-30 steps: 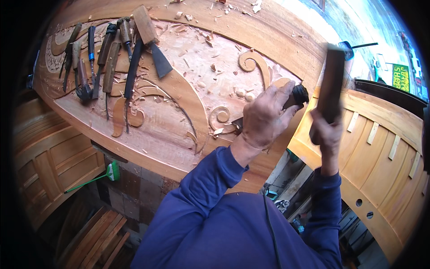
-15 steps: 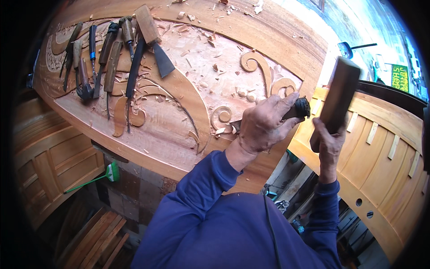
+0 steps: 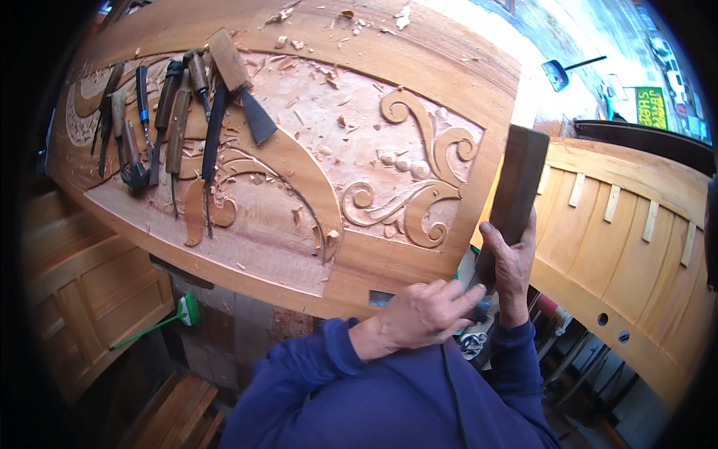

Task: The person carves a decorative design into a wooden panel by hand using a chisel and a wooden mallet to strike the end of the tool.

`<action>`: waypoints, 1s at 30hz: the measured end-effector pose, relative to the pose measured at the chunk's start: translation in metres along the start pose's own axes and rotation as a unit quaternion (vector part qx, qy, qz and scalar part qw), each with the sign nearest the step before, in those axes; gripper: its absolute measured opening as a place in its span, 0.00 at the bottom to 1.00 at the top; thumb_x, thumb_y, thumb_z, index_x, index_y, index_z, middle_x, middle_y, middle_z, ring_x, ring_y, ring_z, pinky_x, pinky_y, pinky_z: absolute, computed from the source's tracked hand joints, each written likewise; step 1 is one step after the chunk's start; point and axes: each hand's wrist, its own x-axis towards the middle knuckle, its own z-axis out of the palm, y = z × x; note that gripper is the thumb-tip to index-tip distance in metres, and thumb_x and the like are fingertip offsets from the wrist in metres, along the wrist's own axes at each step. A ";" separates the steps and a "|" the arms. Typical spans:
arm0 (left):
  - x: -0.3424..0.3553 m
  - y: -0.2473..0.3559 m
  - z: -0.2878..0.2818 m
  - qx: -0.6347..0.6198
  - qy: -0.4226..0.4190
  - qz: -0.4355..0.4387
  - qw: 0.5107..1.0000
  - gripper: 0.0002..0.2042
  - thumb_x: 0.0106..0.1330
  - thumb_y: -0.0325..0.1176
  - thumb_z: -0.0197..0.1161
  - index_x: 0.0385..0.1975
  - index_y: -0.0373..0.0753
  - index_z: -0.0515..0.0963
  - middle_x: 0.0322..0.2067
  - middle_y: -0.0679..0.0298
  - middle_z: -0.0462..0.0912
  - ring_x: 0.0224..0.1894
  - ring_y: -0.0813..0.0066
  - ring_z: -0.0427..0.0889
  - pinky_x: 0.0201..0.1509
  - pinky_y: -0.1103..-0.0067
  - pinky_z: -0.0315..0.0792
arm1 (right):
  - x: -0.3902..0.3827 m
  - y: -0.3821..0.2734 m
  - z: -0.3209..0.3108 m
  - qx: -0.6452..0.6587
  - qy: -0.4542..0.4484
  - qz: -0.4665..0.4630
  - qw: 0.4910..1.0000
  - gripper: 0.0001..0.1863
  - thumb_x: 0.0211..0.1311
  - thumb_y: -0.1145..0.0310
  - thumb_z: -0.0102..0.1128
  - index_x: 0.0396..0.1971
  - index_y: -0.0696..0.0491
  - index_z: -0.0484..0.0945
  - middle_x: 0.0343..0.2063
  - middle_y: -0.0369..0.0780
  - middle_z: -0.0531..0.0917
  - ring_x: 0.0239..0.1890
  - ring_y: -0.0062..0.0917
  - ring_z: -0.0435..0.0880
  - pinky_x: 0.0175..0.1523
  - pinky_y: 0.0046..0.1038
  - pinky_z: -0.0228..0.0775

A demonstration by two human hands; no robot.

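My left hand [image 3: 419,318] is closed round a chisel; its flat metal blade [image 3: 381,298] shows left of the fingers, over the near edge of the panel. The dark end of its handle sticks out on the right. My right hand [image 3: 510,263] grips a wooden mallet [image 3: 518,183], a long brown block held upright beside the panel's right end. Just beyond my left hand lies the carved wooden panel [image 3: 419,258], with raised scrolls [image 3: 437,150] and a row of small round beads [image 3: 404,163].
Several chisels and gouges [image 3: 178,123] lie on the panel's left part, with a wide-bladed, wooden-handled tool [image 3: 258,120] beside them. Wood shavings [image 3: 329,75] are scattered about. A slatted wooden door [image 3: 598,247] stands on the right, a green broom [image 3: 187,308] below left.
My left hand has drawn the chisel off the carved scrolls, toward my body. The mallet has come down and left, nearer my left hand. The whole view has shifted slightly.
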 end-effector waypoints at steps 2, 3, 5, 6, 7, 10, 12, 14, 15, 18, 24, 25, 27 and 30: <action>-0.012 -0.004 -0.009 0.024 -0.016 -0.013 0.999 0.33 0.57 0.39 0.77 0.66 0.42 0.78 0.31 0.63 0.76 0.32 0.66 0.83 0.34 0.72 0.79 | 0.016 -0.015 0.008 -0.026 -0.018 -0.038 0.999 0.43 0.64 0.77 0.74 0.76 0.54 0.61 0.60 0.42 0.79 0.59 0.25 0.80 0.63 0.29 0.75; -0.018 -0.007 -0.013 0.048 -0.025 -0.031 0.998 0.33 0.57 0.39 0.77 0.66 0.42 0.78 0.31 0.64 0.77 0.32 0.66 0.83 0.34 0.72 0.79 | 0.026 -0.023 0.014 -0.058 -0.043 -0.077 0.994 0.43 0.65 0.75 0.74 0.76 0.55 0.61 0.61 0.44 0.79 0.60 0.26 0.80 0.64 0.30 0.75; -0.030 -0.012 -0.017 0.055 -0.010 -0.023 0.998 0.34 0.56 0.38 0.78 0.66 0.42 0.78 0.31 0.63 0.77 0.32 0.66 0.83 0.34 0.71 0.78 | 0.047 -0.042 0.033 -0.039 -0.079 -0.112 0.990 0.44 0.63 0.71 0.75 0.77 0.56 0.62 0.65 0.47 0.78 0.64 0.29 0.79 0.66 0.33 0.73; -0.033 -0.010 -0.021 0.066 -0.004 -0.033 0.997 0.35 0.55 0.38 0.78 0.66 0.42 0.78 0.31 0.63 0.77 0.32 0.65 0.83 0.33 0.71 0.78 | 0.068 -0.040 0.035 -0.077 -0.089 -0.134 0.984 0.45 0.61 0.69 0.76 0.76 0.53 0.63 0.63 0.48 0.79 0.63 0.32 0.80 0.66 0.35 0.74; -0.036 -0.008 -0.024 0.074 -0.004 -0.047 0.996 0.36 0.54 0.37 0.79 0.67 0.42 0.78 0.30 0.63 0.77 0.31 0.65 0.82 0.33 0.70 0.78 | 0.086 -0.033 0.036 -0.115 -0.098 -0.148 0.977 0.45 0.59 0.66 0.77 0.76 0.50 0.65 0.62 0.49 0.80 0.62 0.34 0.82 0.66 0.36 0.74; -0.048 0.002 -0.030 0.083 0.006 -0.058 0.995 0.37 0.53 0.36 0.79 0.67 0.42 0.78 0.30 0.63 0.77 0.30 0.63 0.81 0.33 0.69 0.77 | 0.110 -0.051 0.057 -0.366 -0.027 -0.246 0.897 0.44 0.56 0.57 0.77 0.75 0.36 0.70 0.49 0.49 0.81 0.52 0.45 0.84 0.60 0.43 0.77; -0.060 -0.002 -0.029 0.099 0.011 -0.062 0.993 0.37 0.53 0.36 0.80 0.67 0.42 0.78 0.31 0.62 0.78 0.30 0.64 0.82 0.34 0.69 0.77 | 0.126 -0.056 0.073 -0.400 -0.021 -0.276 0.874 0.43 0.57 0.57 0.77 0.75 0.37 0.70 0.50 0.48 0.81 0.54 0.44 0.83 0.61 0.42 0.76; -0.069 0.001 -0.028 0.111 0.018 -0.068 0.991 0.37 0.52 0.36 0.80 0.67 0.42 0.78 0.31 0.62 0.79 0.30 0.64 0.82 0.34 0.69 0.77 | 0.127 -0.058 0.084 -0.449 -0.017 -0.311 0.838 0.40 0.61 0.55 0.75 0.74 0.36 0.71 0.54 0.47 0.81 0.57 0.43 0.82 0.64 0.40 0.74; -0.071 0.006 -0.030 0.117 0.034 -0.085 0.989 0.35 0.55 0.33 0.78 0.67 0.41 0.78 0.33 0.60 0.81 0.30 0.62 0.82 0.35 0.69 0.77 | 0.127 -0.053 0.082 -0.443 -0.008 -0.310 0.841 0.40 0.61 0.55 0.75 0.74 0.36 0.71 0.54 0.47 0.81 0.57 0.43 0.82 0.64 0.40 0.74; -0.075 0.015 -0.035 0.114 0.079 -0.092 0.986 0.31 0.60 0.27 0.71 0.68 0.37 0.77 0.37 0.55 0.83 0.32 0.60 0.83 0.38 0.71 0.78 | 0.111 -0.052 0.071 -0.400 0.091 -0.462 0.786 0.32 0.69 0.52 0.69 0.71 0.41 0.75 0.61 0.45 0.80 0.57 0.39 0.83 0.61 0.39 0.76; -0.076 0.010 -0.030 0.036 0.174 -0.096 0.979 0.32 0.66 0.21 0.60 0.74 0.34 0.69 0.43 0.47 0.84 0.39 0.55 0.86 0.45 0.68 0.81 | -0.038 0.005 0.056 0.116 -0.077 -0.240 0.961 0.26 0.79 0.54 0.59 0.65 0.57 0.75 0.46 0.44 0.87 0.48 0.28 0.85 0.58 0.31 0.76; -0.070 0.008 -0.023 -0.030 0.196 -0.096 0.975 0.32 0.67 0.21 0.60 0.75 0.33 0.67 0.46 0.46 0.85 0.42 0.55 0.87 0.48 0.68 0.81 | -0.063 0.017 0.055 0.155 -0.115 -0.217 0.957 0.27 0.81 0.54 0.56 0.66 0.59 0.74 0.44 0.44 0.88 0.48 0.28 0.86 0.59 0.32 0.76; -0.059 0.006 -0.014 -0.059 0.162 -0.117 0.978 0.35 0.69 0.21 0.62 0.77 0.32 0.61 0.51 0.47 0.84 0.48 0.56 0.88 0.55 0.68 0.81 | -0.104 0.025 0.060 0.226 -0.129 -0.201 0.944 0.28 0.83 0.53 0.52 0.69 0.60 0.70 0.48 0.44 0.86 0.51 0.28 0.85 0.61 0.33 0.76; -0.037 -0.005 0.000 -0.124 0.142 0.005 0.982 0.36 0.72 0.18 0.62 0.79 0.33 0.57 0.51 0.52 0.85 0.47 0.63 0.87 0.55 0.72 0.79 | -0.136 0.035 0.079 0.333 -0.060 -0.122 0.933 0.30 0.83 0.52 0.51 0.71 0.59 0.67 0.56 0.42 0.83 0.55 0.29 0.84 0.63 0.31 0.74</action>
